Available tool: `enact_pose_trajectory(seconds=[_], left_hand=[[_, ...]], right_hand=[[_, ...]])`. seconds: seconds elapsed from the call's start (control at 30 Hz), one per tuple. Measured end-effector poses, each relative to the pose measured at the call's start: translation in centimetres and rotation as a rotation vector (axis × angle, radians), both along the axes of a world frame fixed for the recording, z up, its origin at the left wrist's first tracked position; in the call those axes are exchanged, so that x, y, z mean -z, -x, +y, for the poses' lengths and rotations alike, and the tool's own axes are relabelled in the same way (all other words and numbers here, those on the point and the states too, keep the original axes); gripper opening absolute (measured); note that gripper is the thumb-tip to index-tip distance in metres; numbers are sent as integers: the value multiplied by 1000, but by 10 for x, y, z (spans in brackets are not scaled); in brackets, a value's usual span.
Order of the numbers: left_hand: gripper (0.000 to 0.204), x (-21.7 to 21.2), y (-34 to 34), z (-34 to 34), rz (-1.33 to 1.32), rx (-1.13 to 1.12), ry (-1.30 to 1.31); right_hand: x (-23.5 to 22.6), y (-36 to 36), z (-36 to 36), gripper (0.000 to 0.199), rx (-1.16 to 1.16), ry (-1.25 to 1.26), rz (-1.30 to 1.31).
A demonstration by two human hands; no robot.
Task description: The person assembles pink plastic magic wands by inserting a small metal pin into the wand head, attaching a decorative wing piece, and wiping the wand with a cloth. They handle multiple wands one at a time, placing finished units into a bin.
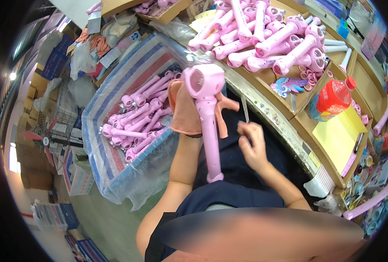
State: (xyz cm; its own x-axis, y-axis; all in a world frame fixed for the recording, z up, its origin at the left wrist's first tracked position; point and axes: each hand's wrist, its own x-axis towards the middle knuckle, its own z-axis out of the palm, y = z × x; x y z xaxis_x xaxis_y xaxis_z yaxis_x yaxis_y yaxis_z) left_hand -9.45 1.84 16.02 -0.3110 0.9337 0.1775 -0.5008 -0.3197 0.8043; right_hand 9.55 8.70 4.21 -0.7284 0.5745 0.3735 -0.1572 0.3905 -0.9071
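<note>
My left hand (183, 109), in a loose orange-brown rubber glove, is closed round the neck of a pink toy wand (209, 126). Its round, hollow-looking head is at the top, and the handle runs down toward my lap. Loose glove fingers stick out on the wand's right side. My right hand (254, 146) is bare, a short way right of the wand and apart from it, with its fingers curled. From its fingertips rises a thin pale blade-like strip (245, 109); its lower end is hidden in the fingers.
At left stands a striped, plastic-lined bin (111, 174) holding several pink wands (135, 124). More pink wands (268, 37) are piled on the worktable (285, 135). A red-labelled bottle (332, 99) and yellow paper (340, 133) lie at right. A fan (45, 140) stands far left.
</note>
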Motion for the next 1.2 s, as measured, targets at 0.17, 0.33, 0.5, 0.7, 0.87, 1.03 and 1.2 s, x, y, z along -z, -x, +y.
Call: enact_pose_trajectory(seconds=[0.17, 0.33, 0.5, 0.7, 0.87, 1.03, 1.2], left_hand=[[46, 35, -22, 25, 45, -259, 149], [58, 75, -29, 32, -232, -146, 87], [57, 98, -16, 37, -199, -230, 116], [57, 87, -22, 29, -115, -323, 157], [66, 63, -22, 4, -371, 73, 106], [40, 79, -8, -2, -43, -490, -83], [32, 98, -3, 2, 83, -465, -101]], right_hand=[[-28, 42, 39, 57, 140, 114, 231], [-44, 45, 57, 63, 86, 114, 105], [-51, 39, 57, 61, 130, 55, 36], [-46, 33, 67, 51, 0, 94, 78], [-27, -3, 91, 38, 227, -689, -222], [-11, -43, 102, 35, 308, -949, -348], [-8, -71, 98, 23, 507, -1086, -372]])
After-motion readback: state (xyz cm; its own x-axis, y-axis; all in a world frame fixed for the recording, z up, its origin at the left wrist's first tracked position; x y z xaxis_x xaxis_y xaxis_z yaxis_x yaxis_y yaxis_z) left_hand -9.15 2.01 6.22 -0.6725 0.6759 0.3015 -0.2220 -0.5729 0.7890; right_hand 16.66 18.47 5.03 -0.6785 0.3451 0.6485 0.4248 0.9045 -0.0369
